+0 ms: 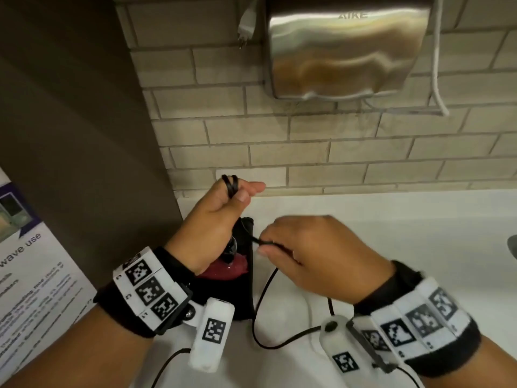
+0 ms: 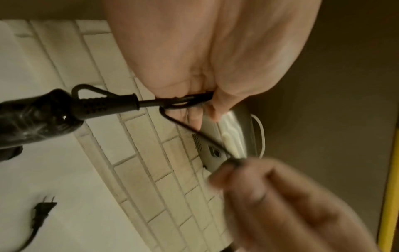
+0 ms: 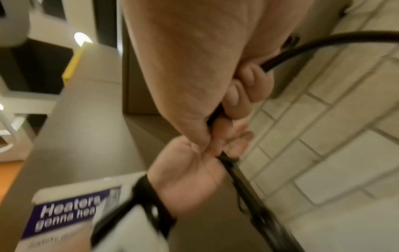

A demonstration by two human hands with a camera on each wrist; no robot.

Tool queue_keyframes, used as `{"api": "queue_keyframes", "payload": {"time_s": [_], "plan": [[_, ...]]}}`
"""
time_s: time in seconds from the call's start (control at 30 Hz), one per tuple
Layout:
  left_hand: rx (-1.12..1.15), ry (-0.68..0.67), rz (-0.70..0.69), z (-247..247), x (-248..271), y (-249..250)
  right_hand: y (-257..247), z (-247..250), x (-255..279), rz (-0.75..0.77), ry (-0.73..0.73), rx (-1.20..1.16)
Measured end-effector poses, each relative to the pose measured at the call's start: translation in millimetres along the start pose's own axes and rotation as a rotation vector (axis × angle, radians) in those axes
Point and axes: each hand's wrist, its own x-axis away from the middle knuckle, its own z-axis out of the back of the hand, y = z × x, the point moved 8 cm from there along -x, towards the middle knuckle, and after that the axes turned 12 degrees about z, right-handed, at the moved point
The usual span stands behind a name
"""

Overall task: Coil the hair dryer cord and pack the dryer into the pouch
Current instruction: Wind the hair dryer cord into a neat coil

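Fingers (image 1: pixel 236 191) of left hand (image 1: pixel 212 219) curled round looped cord (image 1: pixel 230 186), right hand (image 1: pixel 310 247) pinching cord beside them, black dryer (image 2: pixel 36 117) below, plug (image 2: pixel 44 207) on white bench (image 1: pixel 391 219), steel wall dryer (image 1: pixel 344 49) above on tiled wall.

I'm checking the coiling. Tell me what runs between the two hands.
A taut stretch of black cord runs from the left hand to the right hand, clearest in the left wrist view.
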Motion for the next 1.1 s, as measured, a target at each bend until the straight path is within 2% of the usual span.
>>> {"api": "queue_keyframes", "payload": {"time_s": [0.07, 0.1, 0.2, 0.27, 0.37, 0.43, 0.53, 0.63, 0.8, 0.93, 1.03, 1.1], "plan": [[-0.106, -0.106, 0.023, -12, 4, 0, -1, 22, -13, 0.031, 0.007, -0.006], [-0.087, -0.184, 0.047, -18, 6, 2, -3, 28, -20, 0.057, -0.020, -0.040], [0.148, -0.379, 0.136, -32, 16, 9, -9, 30, -38, 0.121, -0.113, -0.109], [0.261, -0.418, 0.154, -34, 20, 11, -3, 40, -46, 0.122, -0.015, -0.132], [0.307, -0.516, 0.216, -37, 25, 6, 36, 49, -45, -0.059, 0.234, -0.368], [0.362, -0.554, 0.259, -39, 27, 6, 61, 34, -37, -0.195, 0.307, -0.596], [0.632, -0.519, 0.282, -35, 22, 7, 86, 11, -20, -0.330, 0.410, -0.757], [0.806, -0.466, 0.295, -29, 17, 4, 102, -10, 4, -0.462, 0.451, -0.790], [0.876, -0.456, 0.273, -21, 13, 7, 87, -63, 31, -0.538, 0.345, -0.803], [0.849, -0.325, 0.169, -10, 5, 10, 56, -73, 33, -0.504, 0.169, -0.675], [0.692, -0.253, 0.079, -8, 0, 7, 31, -51, 18, -0.371, -0.019, -0.459], [0.431, -0.157, 0.052, -6, -2, 1, 17, -34, 7, -0.268, -0.185, -0.229]]}}
